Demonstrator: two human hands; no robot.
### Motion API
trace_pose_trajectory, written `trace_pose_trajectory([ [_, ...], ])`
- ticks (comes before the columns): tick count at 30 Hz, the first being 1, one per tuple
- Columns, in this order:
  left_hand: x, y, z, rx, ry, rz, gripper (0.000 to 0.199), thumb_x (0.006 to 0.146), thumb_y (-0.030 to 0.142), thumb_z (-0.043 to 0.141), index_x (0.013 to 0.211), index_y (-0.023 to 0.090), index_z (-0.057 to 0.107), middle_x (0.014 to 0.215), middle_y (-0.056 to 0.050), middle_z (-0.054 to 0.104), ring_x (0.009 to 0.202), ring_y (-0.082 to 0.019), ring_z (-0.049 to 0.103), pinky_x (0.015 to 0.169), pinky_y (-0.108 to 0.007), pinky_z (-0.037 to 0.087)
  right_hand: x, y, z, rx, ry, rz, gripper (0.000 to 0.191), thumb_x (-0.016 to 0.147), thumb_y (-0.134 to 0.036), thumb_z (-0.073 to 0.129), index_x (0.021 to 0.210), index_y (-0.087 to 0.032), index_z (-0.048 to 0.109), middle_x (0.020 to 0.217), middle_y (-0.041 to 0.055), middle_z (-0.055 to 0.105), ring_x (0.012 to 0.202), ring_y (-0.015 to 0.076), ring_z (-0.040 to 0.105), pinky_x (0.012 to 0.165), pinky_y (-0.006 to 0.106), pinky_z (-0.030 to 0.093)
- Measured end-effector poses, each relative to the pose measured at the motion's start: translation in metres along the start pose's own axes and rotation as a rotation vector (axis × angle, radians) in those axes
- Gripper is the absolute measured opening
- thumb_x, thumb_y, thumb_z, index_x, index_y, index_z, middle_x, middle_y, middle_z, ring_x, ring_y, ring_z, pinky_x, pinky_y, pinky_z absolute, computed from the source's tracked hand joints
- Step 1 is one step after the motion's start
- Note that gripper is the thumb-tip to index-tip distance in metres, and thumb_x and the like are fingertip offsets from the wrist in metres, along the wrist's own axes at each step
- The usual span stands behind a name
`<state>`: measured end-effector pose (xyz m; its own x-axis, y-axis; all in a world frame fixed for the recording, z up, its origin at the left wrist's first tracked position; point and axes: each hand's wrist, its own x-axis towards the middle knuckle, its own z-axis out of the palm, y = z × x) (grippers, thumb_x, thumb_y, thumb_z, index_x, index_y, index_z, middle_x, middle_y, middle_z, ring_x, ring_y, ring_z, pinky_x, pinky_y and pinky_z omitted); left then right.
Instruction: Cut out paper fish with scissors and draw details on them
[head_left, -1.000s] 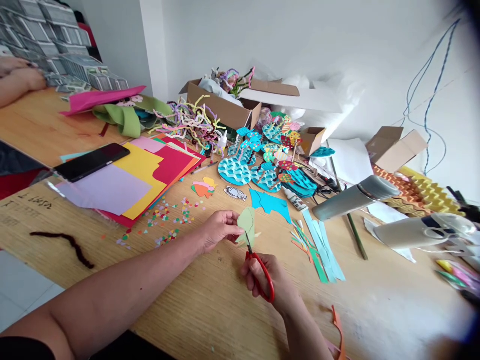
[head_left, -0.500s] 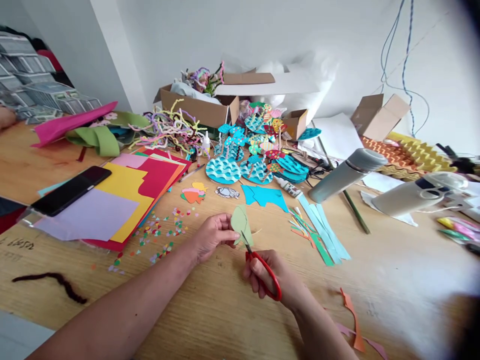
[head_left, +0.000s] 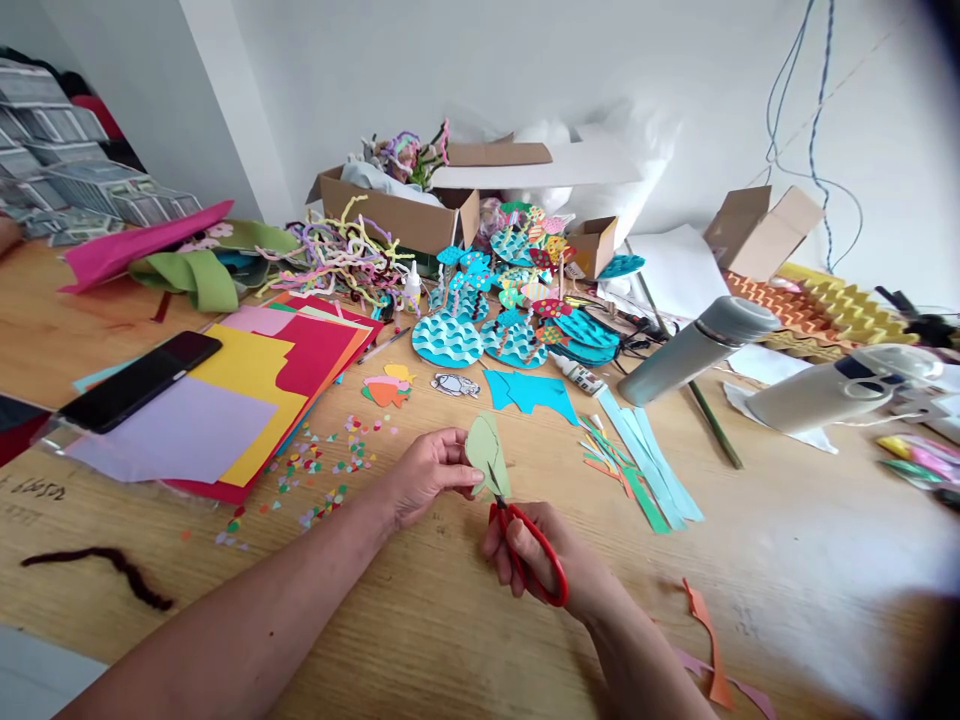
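My left hand [head_left: 431, 475] is pinching the green paper [head_left: 482, 444] above the table [head_left: 390, 620]; my right hand [head_left: 536, 550] is gripping the red scissors [head_left: 507, 512] against it. A pale sliver is no longer sticking out rightward, so the cut is apparently advancing.

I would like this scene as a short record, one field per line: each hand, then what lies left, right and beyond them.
Left hand: pinches pale green paper
Right hand: holds red-handled scissors, blades at that paper
Left side: coloured sheets, a black phone on them
Right side: light blue strips, grey flask
Beyond: blue paper; farther back, an open cardboard box
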<state>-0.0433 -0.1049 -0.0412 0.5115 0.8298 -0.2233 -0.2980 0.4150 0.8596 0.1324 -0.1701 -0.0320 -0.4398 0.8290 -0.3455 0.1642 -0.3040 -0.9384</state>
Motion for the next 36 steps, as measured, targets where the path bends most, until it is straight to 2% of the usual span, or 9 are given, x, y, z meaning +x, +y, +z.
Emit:
trace_pose_trajectory([
  [8, 0.0004, -0.0014, -0.0003, -0.004, -0.041, -0.002, 0.038, 0.058, 0.022, 0.079, 0.090, 0.012, 0.062, 0.075, -0.004, 0.066, 0.061, -0.011, 0.054, 0.058, -0.024, 0.041, 0.0016, -0.0003, -0.0006, -0.017, -0.001, 0.016, 0.067, 0.069, -0.080, 0.050, 0.071, -0.013, 0.059, 0.050, 0.0002, 0.055, 0.038, 0.0084, 0.047, 0.038, 0.019, 0.031],
  [22, -0.0004, 0.0002, 0.0005, 0.002, -0.042, -0.012, 0.037, 0.057, 0.024, 0.080, 0.087, 0.012, 0.061, 0.074, -0.004, 0.063, 0.061, -0.010, 0.053, 0.057, -0.023, 0.041, 0.0012, -0.0024, -0.0003, -0.038, 0.013, 0.029, 0.066, 0.068, -0.080, 0.050, 0.068, -0.015, 0.057, 0.048, -0.0012, 0.053, 0.037, 0.0082, 0.045, 0.037, 0.019, 0.030],
  [27, -0.0001, -0.0005, 0.0004, -0.006, 0.013, -0.016, 0.036, 0.062, 0.030, 0.078, 0.088, 0.012, 0.063, 0.080, -0.004, 0.063, 0.063, -0.011, 0.055, 0.058, -0.024, 0.043, 0.0003, -0.0034, 0.0000, -0.042, 0.005, 0.022, 0.067, 0.069, -0.080, 0.050, 0.068, -0.013, 0.058, 0.049, 0.0000, 0.054, 0.038, 0.0082, 0.047, 0.039, 0.019, 0.031],
  [36, 0.0034, -0.0054, -0.0050, -0.070, 0.085, 0.023, 0.026, 0.062, 0.025, 0.077, 0.076, 0.012, 0.060, 0.068, -0.002, 0.062, 0.058, -0.010, 0.056, 0.058, -0.024, 0.045, 0.0017, 0.0015, -0.0007, -0.022, -0.010, 0.014, 0.067, 0.069, -0.079, 0.051, 0.071, -0.013, 0.058, 0.052, 0.0008, 0.056, 0.039, 0.0078, 0.048, 0.038, 0.018, 0.031],
])
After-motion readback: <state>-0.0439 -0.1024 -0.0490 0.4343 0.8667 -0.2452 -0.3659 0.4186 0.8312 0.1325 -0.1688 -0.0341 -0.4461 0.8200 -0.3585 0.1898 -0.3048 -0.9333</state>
